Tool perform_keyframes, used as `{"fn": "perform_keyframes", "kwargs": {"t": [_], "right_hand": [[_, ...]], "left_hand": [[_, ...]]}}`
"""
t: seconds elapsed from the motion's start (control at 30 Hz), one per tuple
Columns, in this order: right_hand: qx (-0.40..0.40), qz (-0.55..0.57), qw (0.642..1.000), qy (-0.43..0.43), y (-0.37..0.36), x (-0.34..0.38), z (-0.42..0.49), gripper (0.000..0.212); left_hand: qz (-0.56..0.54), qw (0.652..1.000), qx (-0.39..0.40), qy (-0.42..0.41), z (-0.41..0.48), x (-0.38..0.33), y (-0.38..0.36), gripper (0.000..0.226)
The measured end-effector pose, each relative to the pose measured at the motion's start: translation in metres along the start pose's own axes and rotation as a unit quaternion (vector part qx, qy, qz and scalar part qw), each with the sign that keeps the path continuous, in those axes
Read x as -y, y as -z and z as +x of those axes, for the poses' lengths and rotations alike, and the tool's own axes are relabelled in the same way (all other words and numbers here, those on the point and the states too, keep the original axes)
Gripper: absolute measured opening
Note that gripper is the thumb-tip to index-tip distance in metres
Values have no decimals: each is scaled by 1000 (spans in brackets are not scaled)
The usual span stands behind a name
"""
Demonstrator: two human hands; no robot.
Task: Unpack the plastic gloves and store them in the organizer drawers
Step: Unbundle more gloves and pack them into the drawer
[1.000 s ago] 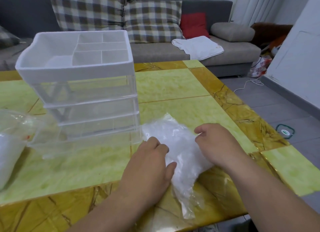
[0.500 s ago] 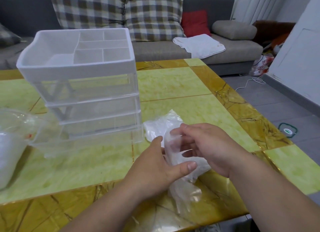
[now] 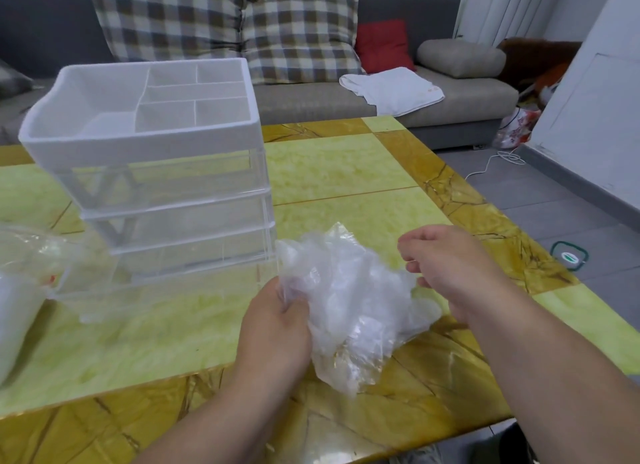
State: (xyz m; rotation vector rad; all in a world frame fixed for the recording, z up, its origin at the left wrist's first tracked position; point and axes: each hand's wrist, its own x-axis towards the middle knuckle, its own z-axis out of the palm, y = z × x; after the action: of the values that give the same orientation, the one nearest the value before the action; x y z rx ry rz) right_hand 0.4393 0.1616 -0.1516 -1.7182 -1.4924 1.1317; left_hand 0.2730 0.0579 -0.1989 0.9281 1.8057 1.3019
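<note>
A crumpled wad of clear plastic gloves in a thin bag [image 3: 349, 290] lies on the table's near part, partly lifted. My left hand [image 3: 277, 328] grips its left edge between thumb and curled fingers. My right hand [image 3: 450, 266] hovers at the wad's right side with fingers curled; whether it pinches the clear film is not visible. The organizer [image 3: 166, 200] stands just left of the wad, with a white compartment tray on top and clear drawers below. Its bottom drawer [image 3: 156, 290] is pulled out towards me.
Another clear bag with white contents [image 3: 17, 311] lies at the left edge. The yellow and gold table [image 3: 346, 172] ends close to my arms and on the right. Behind it stands a grey sofa [image 3: 311, 99] with cushions and a white cloth [image 3: 391, 89].
The wad has been spread wider and lifted. My right hand has drawn away to the right, and my left hand has shifted from lying over the wad to gripping its left edge.
</note>
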Motion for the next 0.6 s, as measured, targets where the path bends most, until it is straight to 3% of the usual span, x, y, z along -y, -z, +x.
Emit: {"fn": "perform_keyframes", "kwargs": {"t": [0.13, 0.33, 0.43, 0.5, 0.6], "right_hand": [[33, -12, 999, 12, -9, -1, -2, 40], [100, -61, 990, 84, -19, 5, -15, 35], [114, -59, 980, 149, -27, 5, -20, 21], [123, -35, 972, 196, -31, 8, -22, 36], [141, -35, 970, 195, -31, 9, -23, 64]], "left_hand": [[-14, 999, -19, -22, -8, -6, -4, 31], [-91, 995, -46, 1, -10, -10, -8, 34], [-101, 994, -50, -13, -12, -16, -8, 37], [-107, 994, -24, -18, -13, -20, -7, 38], [-119, 992, -3, -29, -12, -21, -4, 33]]}}
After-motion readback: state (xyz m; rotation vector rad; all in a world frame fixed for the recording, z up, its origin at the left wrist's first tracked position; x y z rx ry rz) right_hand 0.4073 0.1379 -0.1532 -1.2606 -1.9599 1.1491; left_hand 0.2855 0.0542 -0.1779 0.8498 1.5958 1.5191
